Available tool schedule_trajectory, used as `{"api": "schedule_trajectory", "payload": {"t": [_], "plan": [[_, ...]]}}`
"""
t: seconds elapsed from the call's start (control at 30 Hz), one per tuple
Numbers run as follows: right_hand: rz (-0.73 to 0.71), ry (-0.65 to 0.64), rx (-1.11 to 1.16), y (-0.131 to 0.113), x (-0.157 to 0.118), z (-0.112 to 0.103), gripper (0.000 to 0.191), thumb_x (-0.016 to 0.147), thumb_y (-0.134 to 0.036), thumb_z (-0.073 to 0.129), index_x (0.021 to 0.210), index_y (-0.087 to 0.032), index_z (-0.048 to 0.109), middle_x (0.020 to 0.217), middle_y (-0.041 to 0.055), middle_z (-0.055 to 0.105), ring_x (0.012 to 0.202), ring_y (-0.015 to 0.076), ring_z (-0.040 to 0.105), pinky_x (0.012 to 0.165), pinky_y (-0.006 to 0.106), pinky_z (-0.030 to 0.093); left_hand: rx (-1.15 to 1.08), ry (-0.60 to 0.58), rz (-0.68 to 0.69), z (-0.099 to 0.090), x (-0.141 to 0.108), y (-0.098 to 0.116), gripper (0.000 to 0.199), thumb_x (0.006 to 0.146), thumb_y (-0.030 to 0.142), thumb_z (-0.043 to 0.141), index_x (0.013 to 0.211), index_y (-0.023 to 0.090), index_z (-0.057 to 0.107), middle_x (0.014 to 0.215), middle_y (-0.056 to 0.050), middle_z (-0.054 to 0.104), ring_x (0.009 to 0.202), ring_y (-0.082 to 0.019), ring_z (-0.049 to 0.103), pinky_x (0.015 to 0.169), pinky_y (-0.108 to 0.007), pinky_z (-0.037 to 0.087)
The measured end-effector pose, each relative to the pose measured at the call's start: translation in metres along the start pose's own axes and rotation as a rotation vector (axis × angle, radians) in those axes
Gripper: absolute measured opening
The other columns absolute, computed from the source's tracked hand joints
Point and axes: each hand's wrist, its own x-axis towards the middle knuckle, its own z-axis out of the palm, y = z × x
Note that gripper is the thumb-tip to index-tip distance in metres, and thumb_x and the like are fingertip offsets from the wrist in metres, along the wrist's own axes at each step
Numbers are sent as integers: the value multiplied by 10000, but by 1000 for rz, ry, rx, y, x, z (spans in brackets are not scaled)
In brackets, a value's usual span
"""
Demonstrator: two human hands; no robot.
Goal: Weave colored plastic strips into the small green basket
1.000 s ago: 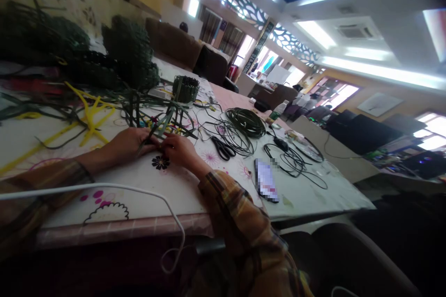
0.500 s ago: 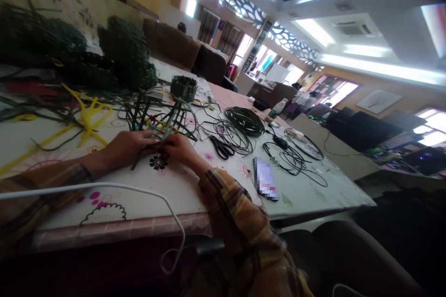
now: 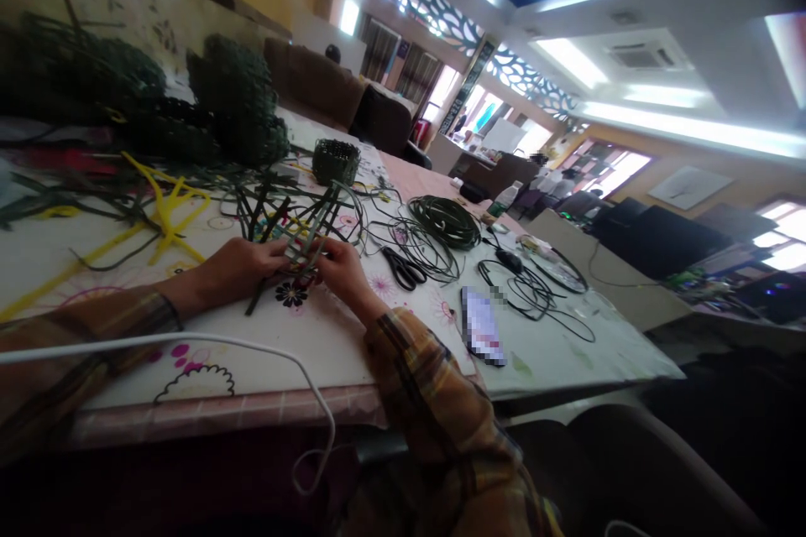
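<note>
Strips [image 3: 320,222] sit left of frame centre, pinched by fingers of both left hand [image 3: 252,263] and right hand [image 3: 340,268] on my feed; if either grip loosens, I reckon springy ends could slip free.

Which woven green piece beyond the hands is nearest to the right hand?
The small round basket, beyond the right hand; the larger woven pieces are farther left.
</note>
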Motion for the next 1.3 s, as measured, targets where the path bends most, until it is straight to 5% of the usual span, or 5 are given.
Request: {"api": "schedule_trajectory", "payload": {"t": [0.3,0.5,0.87,1.1,1.3], "plan": [[38,-47,314,-3,-3,-3,182,835,-176,602,918,-187,763,756,-40,712,538,92,606,546,187,517,-39,23,-68,2,1,3,291,1005,386,580,1086,245,821,1071,-98,757,842,-245,730,627,-316,421],[39,-61,384,-2,-3,-4,115,861,-195,632,901,-195,739,795,-13,737,688,124,712,707,237,601,-217,141,-211,11,3,-6,314,912,411,582,1063,241,798,1175,-93,766,976,-256,728,767,-305,495],[-241,-36,129,-6,-5,-8,112,881,-154,658,875,-190,764,993,35,775,989,162,727,944,277,563,-475,108,-435,2,8,4,397,855,550,558,953,195,706,1020,-71,750,877,-235,677,790,-312,473],[-247,-120,184,0,-5,-10,105,918,-204,677,914,-189,781,893,10,784,726,122,700,744,228,567,-528,116,-592,4,14,8,352,800,578,659,880,235,681,947,-48,761,868,-276,681,720,-332,427],[-302,-39,-79,-6,-11,-12,141,929,-142,661,935,-188,794,900,24,794,785,133,717,780,220,536,-538,166,-602,9,15,9,344,850,565,580,869,229,649,907,-46,707,840,-261,652,712,-327,418]]}}
